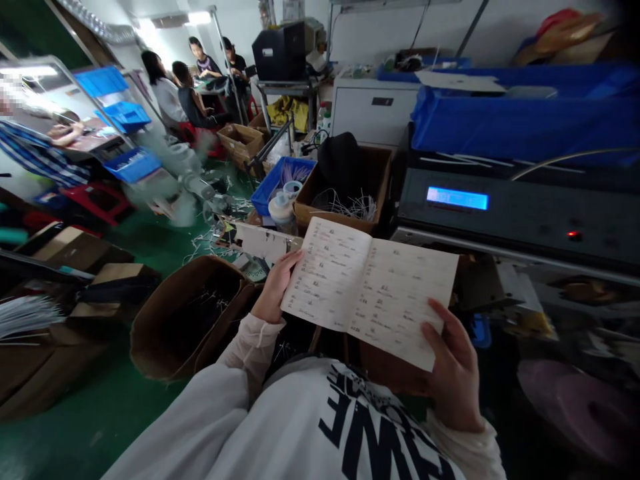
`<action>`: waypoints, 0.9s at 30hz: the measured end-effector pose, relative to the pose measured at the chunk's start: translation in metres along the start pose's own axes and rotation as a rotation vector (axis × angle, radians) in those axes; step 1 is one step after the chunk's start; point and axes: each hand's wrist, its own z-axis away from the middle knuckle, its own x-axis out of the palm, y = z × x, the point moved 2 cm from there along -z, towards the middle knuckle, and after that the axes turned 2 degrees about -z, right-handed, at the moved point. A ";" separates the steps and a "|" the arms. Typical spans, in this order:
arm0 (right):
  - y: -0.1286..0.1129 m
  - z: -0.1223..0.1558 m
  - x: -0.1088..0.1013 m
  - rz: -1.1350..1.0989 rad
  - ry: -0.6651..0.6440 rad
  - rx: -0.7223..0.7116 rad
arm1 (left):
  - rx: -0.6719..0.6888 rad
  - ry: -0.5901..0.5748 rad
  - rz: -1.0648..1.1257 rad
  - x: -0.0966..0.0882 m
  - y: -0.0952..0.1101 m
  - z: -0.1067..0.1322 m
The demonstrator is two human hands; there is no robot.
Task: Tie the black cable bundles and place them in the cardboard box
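Observation:
An open notebook (334, 283) with handwritten lines on both pages is held up in front of my body. My left hand (277, 285) grips the edge of its left page, the fingers mostly hidden behind the paper. At the lower right corner, my right hand (453, 360) pinches the other page with thumb and index finger. Just beyond the notebook stands a cardboard box (325, 215) with thin white wires inside. The handwriting is too small to read.
On the right is a dark machine with a lit blue display (457, 198). A large open carton (185, 320) stands on the green floor (115, 427) at the left. Several people sit at work tables in the back left. A blue bin (273, 187) stands beyond the notebook.

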 end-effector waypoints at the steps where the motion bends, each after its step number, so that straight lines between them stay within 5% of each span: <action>1: 0.001 0.000 0.000 0.001 0.002 -0.001 | -0.018 -0.005 0.015 0.000 -0.001 -0.001; 27: -0.002 0.000 -0.001 0.034 -0.013 -0.005 | -0.013 -0.013 0.018 0.001 -0.001 -0.002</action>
